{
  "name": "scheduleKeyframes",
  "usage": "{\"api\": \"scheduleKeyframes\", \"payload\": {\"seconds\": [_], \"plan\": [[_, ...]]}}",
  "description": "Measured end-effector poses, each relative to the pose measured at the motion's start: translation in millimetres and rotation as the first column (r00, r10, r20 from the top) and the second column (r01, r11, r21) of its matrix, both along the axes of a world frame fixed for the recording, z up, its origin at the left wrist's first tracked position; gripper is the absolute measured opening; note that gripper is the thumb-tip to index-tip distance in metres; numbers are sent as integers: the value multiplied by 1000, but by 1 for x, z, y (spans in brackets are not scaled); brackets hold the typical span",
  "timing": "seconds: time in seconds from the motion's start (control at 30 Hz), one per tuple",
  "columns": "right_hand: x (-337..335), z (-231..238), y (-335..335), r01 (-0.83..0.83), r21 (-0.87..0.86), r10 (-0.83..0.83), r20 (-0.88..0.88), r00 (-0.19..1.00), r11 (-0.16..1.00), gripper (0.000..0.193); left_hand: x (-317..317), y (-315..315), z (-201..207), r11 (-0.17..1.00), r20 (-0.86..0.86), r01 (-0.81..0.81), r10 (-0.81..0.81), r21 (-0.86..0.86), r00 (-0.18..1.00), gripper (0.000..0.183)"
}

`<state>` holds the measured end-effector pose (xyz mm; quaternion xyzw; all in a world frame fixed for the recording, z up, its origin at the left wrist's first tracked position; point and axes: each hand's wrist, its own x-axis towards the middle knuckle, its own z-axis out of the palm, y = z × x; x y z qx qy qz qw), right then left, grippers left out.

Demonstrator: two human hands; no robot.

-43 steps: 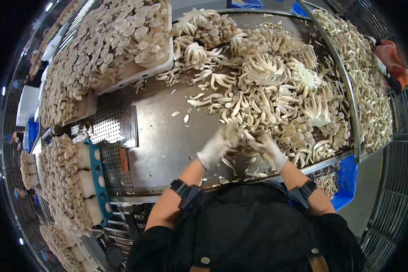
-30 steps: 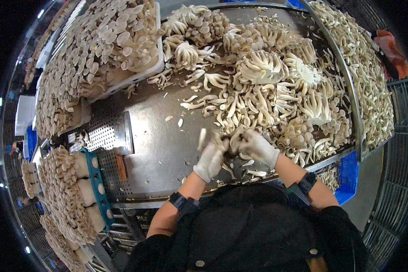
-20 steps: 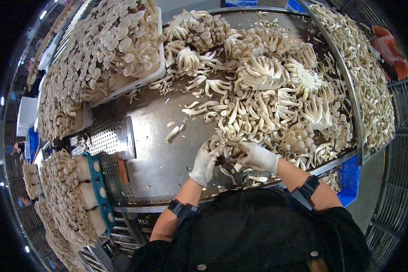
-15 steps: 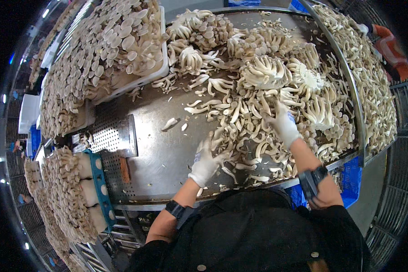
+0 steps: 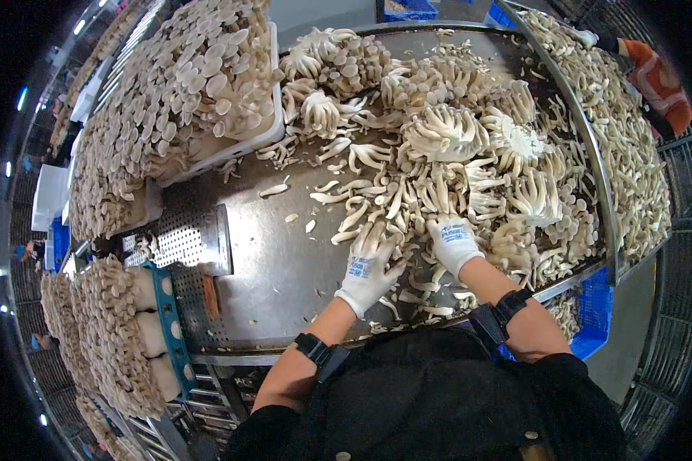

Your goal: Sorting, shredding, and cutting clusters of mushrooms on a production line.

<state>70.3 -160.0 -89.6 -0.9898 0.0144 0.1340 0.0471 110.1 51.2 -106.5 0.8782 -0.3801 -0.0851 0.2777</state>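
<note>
Both of my hands wear white gloves and work at the near side of a pile of loose pale mushrooms (image 5: 396, 192) on a metal table (image 5: 265, 261). My left hand (image 5: 367, 269) lies open at the pile's left edge, fingers spread and touching mushrooms. To its right, my right hand (image 5: 455, 244) bends its fingers down around mushrooms, with the fingertips hidden among the stems. Just beyond it are bigger clumps with joined stems, among them a thick mushroom cluster (image 5: 446, 132) and one showing a white cut base (image 5: 519, 140). A brown-capped clump (image 5: 511, 244) sits beside my right hand.
A white crate (image 5: 273, 134) heaped with mushrooms stands at the far left. Nearer, a teal rack (image 5: 165, 323) holds white bottles topped with mushrooms. A metal rail (image 5: 584, 123) divides off another mushroom heap (image 5: 630, 169), where another person's orange sleeve (image 5: 657, 84) shows. Blue crate (image 5: 596, 307) below, right.
My right hand has moved left and nearer to me, and its fingers have bent into the mushrooms. My left hand has shifted slightly right. A loose mushroom on the bare metal has moved farther away.
</note>
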Motion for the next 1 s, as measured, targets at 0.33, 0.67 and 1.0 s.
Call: {"api": "scheduleKeyframes", "payload": {"seconds": [0.33, 0.67, 1.0], "plan": [[45, -15, -22, 497, 196, -475, -152, 867, 845, 35, 10, -13, 9, 1000, -116, -2, -2, -27, 993, 53], [-83, 51, -78, 280, 698, -230, -167, 959, 659, 39, 27, -38, 2, 990, -134, 73, -90, -124, 987, 58], [-270, 127, -164, 847, 116, -800, -286, 528, 518, 41, 36, -175, 1, 995, -275, -81, 92, 50, 957, 94]]}}
